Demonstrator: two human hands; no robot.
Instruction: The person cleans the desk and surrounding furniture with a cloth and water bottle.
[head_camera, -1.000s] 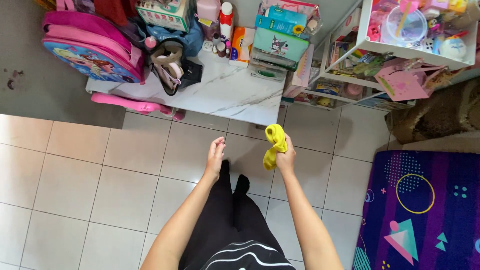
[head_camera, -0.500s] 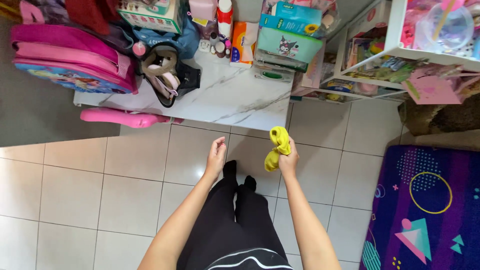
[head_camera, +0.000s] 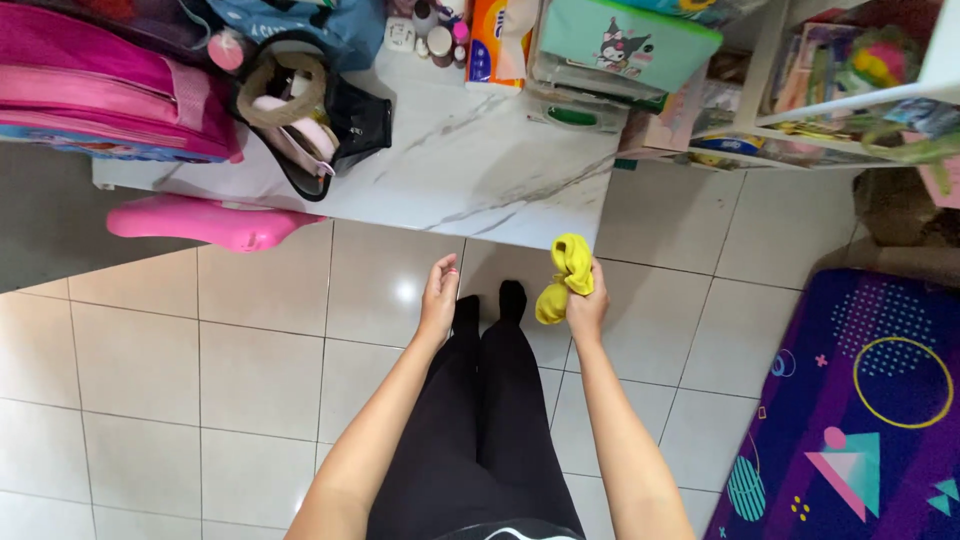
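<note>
Since the earlier frame the table (head_camera: 480, 180) has drawn closer to both hands. Left hand (head_camera: 438, 300) hangs loosely open and empty; right hand (head_camera: 585, 305) stays clenched around the bunched yellow cloth (head_camera: 566, 275), just off the table's edge. On the table: pink backpack (head_camera: 100, 90), orange tissue pack (head_camera: 497, 45), flat green case (head_camera: 625, 45).

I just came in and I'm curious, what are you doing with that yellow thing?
A person stands on the tiled floor in front of a white marble-look table. The right hand grips a bunched yellow cloth. The left hand is open and holds nothing. The table is crowded at the back with a pink backpack, a black bag and boxes. A colourful mat lies to the right.
</note>
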